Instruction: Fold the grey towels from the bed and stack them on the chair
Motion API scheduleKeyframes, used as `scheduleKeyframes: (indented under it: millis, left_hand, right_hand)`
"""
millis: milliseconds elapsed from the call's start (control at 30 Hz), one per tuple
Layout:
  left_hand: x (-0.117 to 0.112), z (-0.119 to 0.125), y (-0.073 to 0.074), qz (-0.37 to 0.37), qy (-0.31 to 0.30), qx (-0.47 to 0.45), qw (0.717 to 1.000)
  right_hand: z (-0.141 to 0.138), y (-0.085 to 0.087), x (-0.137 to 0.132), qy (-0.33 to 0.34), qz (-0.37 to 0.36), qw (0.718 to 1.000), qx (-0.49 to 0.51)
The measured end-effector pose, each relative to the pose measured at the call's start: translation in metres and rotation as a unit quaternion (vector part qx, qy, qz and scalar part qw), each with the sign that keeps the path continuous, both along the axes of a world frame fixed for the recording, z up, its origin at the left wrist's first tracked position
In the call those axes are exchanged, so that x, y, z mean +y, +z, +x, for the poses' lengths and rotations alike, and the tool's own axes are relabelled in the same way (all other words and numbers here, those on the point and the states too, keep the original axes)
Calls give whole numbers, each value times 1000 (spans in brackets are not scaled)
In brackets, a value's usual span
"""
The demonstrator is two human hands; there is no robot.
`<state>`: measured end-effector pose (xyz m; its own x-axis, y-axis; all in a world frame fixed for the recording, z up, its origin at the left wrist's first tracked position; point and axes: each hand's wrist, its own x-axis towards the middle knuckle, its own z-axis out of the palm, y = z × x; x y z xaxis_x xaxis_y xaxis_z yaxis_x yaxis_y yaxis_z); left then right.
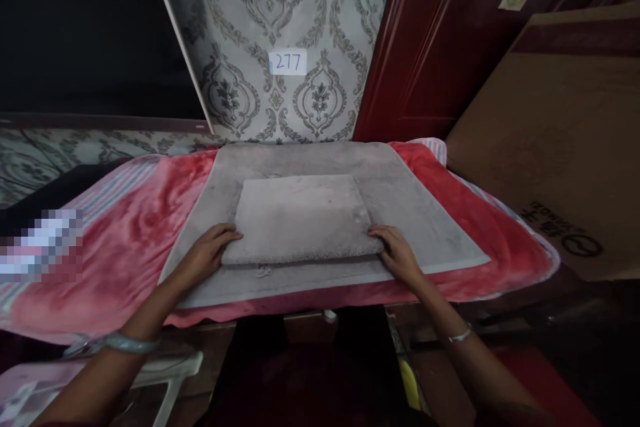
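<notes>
A folded light-grey plush towel (303,217) lies flat as a rectangle, its thick folded edge facing me. Closed on its left side near the front corner is my left hand (207,253), thumb and fingers at the edge. My right hand (397,252) grips the opposite side the same way, by the right front corner. Beneath the towel, a larger grey cloth (430,227) is spread out, with a small pale mark near its front edge. Under that cloth is a red plush blanket (135,233) with striped borders.
A large cardboard box (565,140) leans at the right, beside a dark red door (425,33). At upper left is a black screen (90,33). A paper label reading 277 (288,62) is on the patterned wall. White plastic furniture (173,370) stands below left.
</notes>
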<state>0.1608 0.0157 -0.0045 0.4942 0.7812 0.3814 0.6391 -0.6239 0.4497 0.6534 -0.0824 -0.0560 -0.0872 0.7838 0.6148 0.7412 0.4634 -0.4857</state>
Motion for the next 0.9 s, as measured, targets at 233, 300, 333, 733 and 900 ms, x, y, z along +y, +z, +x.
scheduleKeyframes:
  millis: [233, 300, 333, 733, 900]
  left_hand:
    - [28, 33, 30, -15, 82, -7, 997]
    - [37, 75, 41, -16, 50, 31, 998]
    - [40, 98, 44, -21, 33, 58, 998]
    - [27, 185, 1, -14, 49, 265, 963]
    - [29, 180, 6, -27, 55, 265, 962]
  right_hand:
    - [-3, 39, 24, -110, -63, 992, 26]
    - [-25, 56, 54, -103, -80, 991, 0]
    - [-37, 62, 69, -97, -92, 991, -23]
    - [-92, 33, 96, -160, -218, 944, -191]
    - [-91, 33, 100, -159, -216, 944, -190]
